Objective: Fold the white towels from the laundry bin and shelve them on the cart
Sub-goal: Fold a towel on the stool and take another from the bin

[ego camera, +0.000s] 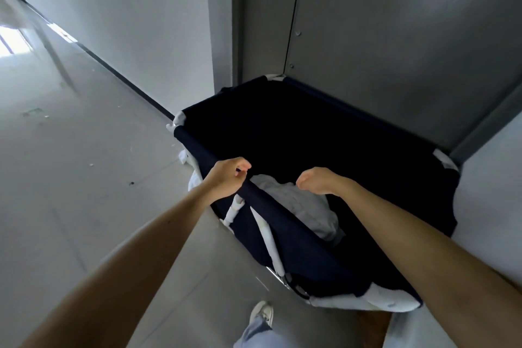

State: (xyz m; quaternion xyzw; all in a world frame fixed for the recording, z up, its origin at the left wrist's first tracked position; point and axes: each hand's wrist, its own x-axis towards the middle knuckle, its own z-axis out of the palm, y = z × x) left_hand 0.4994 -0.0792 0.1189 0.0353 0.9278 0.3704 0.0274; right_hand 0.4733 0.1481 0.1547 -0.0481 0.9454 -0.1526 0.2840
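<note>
Left hand [228, 178] grips the navy laundry bin's [199, 150] near rim; right hand [316, 180] curls above the white towel [299, 206] inside, grasp impossible to tell. Dragging the towel over that sagging rim could tip the bin

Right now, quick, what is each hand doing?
Left hand: grips the rim of the dark navy fabric laundry bin.
Right hand: fingers curled above the crumpled white towel; a grip cannot be told.
</note>
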